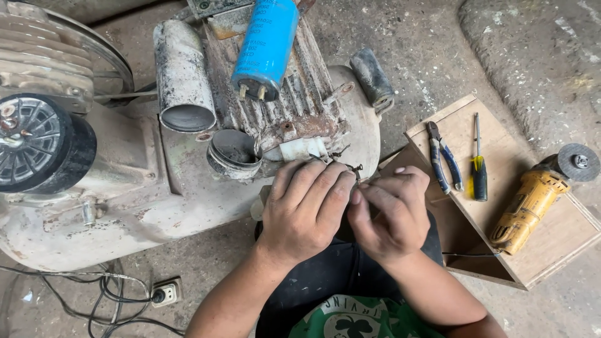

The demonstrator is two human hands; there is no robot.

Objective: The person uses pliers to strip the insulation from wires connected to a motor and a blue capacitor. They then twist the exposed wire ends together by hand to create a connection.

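Observation:
My left hand point(305, 209) and my right hand point(389, 213) meet close together at the front of a rusty ribbed electric motor point(300, 94). Both pinch thin dark wire ends point(352, 168) that come out near the motor's white terminal piece point(297, 149). A blue cylinder-shaped capacitor point(266, 47) lies on top of the motor, its two terminals toward me. An open grey cylindrical cover point(183, 75) lies beside it, and a smaller open round cap point(233, 153) sits below.
The motor rests on a dirty white compressor tank point(125, 206), with a finned black wheel point(34, 141) at left. A wooden box point(551, 238) at right carries blue-handled pliers point(443, 164), a screwdriver point(479, 164) and a yellow angle grinder point(532, 203). A power socket point(166, 292) and cables lie on the concrete floor.

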